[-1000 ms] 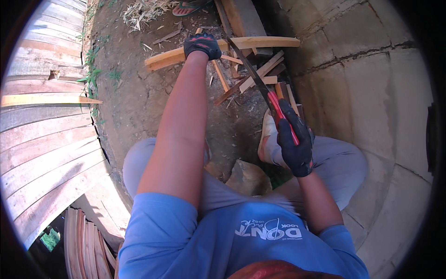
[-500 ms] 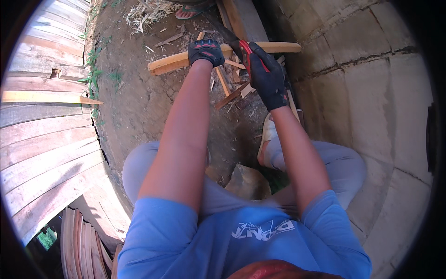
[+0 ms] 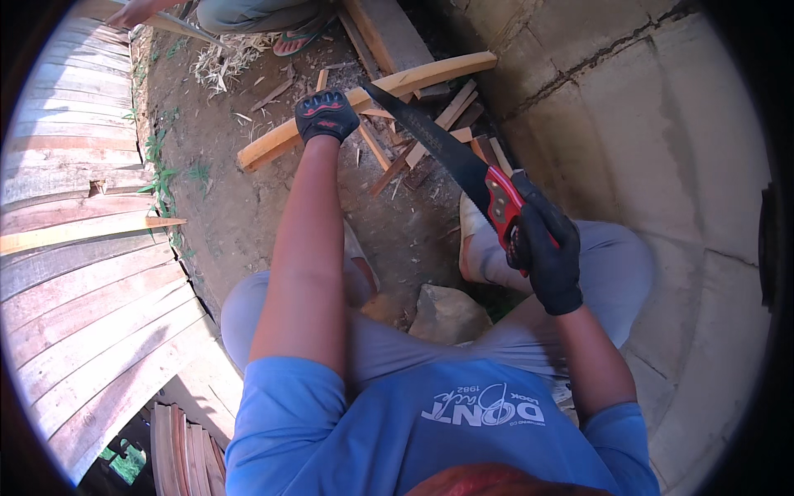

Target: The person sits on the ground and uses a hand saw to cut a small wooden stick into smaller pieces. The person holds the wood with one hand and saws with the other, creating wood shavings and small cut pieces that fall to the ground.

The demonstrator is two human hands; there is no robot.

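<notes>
A hand saw [image 3: 451, 153] with a dark toothed blade and a red and black handle is gripped by my gloved right hand [image 3: 546, 244], above my right knee. Its blade slants up and to the left, and the tip overlaps the long wooden batten [image 3: 422, 76] in view; whether it touches I cannot tell. My gloved left hand [image 3: 327, 116] is closed round the batten left of the saw tip. The batten slopes from lower left up to the concrete wall. Its underside beneath my left fingers is hidden.
Offcuts [image 3: 447, 120] and a thick timber [image 3: 389, 37] lie by the block wall [image 3: 628, 140] on the right. Another person [image 3: 256, 15] crouches at the far left beside wood shavings [image 3: 223, 62]. A plank wall [image 3: 74, 174] stands left; a stone [image 3: 447, 314] lies between my legs.
My right hand has drawn the saw back toward me, and more of its blade shows. My view has shifted; the other person's legs and hand have come into sight at the far left.
</notes>
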